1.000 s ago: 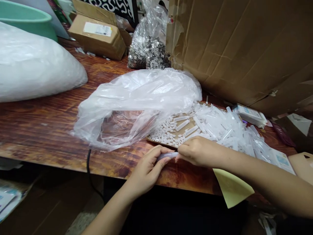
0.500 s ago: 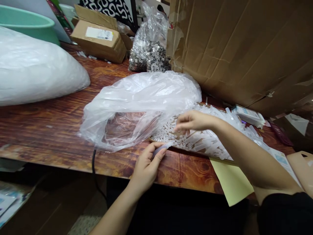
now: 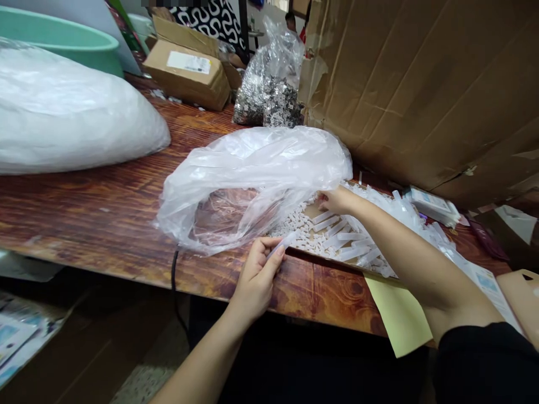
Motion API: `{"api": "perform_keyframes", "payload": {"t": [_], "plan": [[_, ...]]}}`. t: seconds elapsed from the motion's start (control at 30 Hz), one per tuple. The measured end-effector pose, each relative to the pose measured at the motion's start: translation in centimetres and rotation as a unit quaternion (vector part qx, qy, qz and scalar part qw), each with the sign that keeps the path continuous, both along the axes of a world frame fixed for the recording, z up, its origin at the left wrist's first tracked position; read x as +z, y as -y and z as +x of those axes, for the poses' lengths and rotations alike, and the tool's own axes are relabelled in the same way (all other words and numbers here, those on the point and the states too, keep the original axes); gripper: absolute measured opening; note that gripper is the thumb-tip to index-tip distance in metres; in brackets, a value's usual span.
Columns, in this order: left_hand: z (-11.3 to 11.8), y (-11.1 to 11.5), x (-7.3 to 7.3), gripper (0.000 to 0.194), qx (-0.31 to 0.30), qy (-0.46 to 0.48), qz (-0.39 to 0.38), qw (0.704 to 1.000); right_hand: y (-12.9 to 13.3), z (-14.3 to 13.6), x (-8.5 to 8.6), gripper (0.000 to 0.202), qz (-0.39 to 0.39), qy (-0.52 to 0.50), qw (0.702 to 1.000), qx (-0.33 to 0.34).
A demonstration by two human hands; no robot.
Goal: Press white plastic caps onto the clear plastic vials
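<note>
Near the table's front edge my left hand [image 3: 261, 269] pinches a translucent plastic tube [image 3: 283, 242] between thumb and fingers. My right hand [image 3: 334, 200] reaches over a shallow cardboard tray [image 3: 332, 262], its fingertips at the edge of a crumpled clear plastic bag [image 3: 256, 163]. Those fingers are curled, and whatever they may hold is too small or hidden to make out. Small white pieces [image 3: 295, 224] fill the tray's left part, and longer translucent tubes [image 3: 351, 241] lie in its middle and right.
A large stuffed white bag [image 3: 76, 112] lies at left, beside a green basin [image 3: 63, 42]. Behind stand an open carton [image 3: 189, 73] and bags of metal parts [image 3: 280, 98]. A big cardboard box [image 3: 421, 95] rises at right. Yellow paper [image 3: 400, 317] hangs over the front edge.
My right hand has moved farther back over the tray, towards the plastic bag, uncovering more tubes. My left hand keeps its tube. The view has shifted slightly.
</note>
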State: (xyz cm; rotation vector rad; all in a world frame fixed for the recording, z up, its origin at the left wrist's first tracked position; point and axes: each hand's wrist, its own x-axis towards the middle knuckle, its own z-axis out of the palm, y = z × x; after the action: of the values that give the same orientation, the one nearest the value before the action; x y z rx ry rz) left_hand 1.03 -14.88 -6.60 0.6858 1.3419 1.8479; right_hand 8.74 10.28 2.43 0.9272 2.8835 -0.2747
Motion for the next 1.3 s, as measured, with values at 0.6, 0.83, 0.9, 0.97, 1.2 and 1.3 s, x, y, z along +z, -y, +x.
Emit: {"api": "perform_keyframes", "payload": {"t": [0.6, 0.83, 0.9, 0.97, 1.2, 1.3], "plan": [[-0.2, 0.4, -0.2, 0.026, -0.061, -0.144, 0.004, 0.988, 9.2, 4.1, -0.7, 0.005, -0.165, -0.288, 0.901, 0.279], [-0.3, 0.6, -0.4, 0.021, -0.110, -0.156, 0.011, 0.982, 10.0, 5.5, -0.3, 0.045, -0.374, -0.115, 0.919, 0.050], [-0.3, 0.6, -0.2, 0.022, -0.114, -0.142, 0.006, 0.983, 10.3, 6.3, -0.1, 0.031, -0.276, -0.181, 0.937, 0.112], [-0.3, 0.7, 0.0, 0.023, -0.113, -0.133, 0.005, 0.985, 10.5, 6.9, -0.2, 0.027, -0.189, -0.247, 0.930, 0.198], [-0.1, 0.8, 0.4, 0.028, -0.099, -0.139, 0.007, 0.985, 11.1, 6.6, -0.6, 0.037, -0.235, -0.196, 0.942, 0.137], [0.0, 0.8, 0.3, 0.028, -0.106, -0.124, 0.008, 0.987, 11.4, 6.6, -0.1, 0.031, -0.218, -0.173, 0.952, 0.125]]}}
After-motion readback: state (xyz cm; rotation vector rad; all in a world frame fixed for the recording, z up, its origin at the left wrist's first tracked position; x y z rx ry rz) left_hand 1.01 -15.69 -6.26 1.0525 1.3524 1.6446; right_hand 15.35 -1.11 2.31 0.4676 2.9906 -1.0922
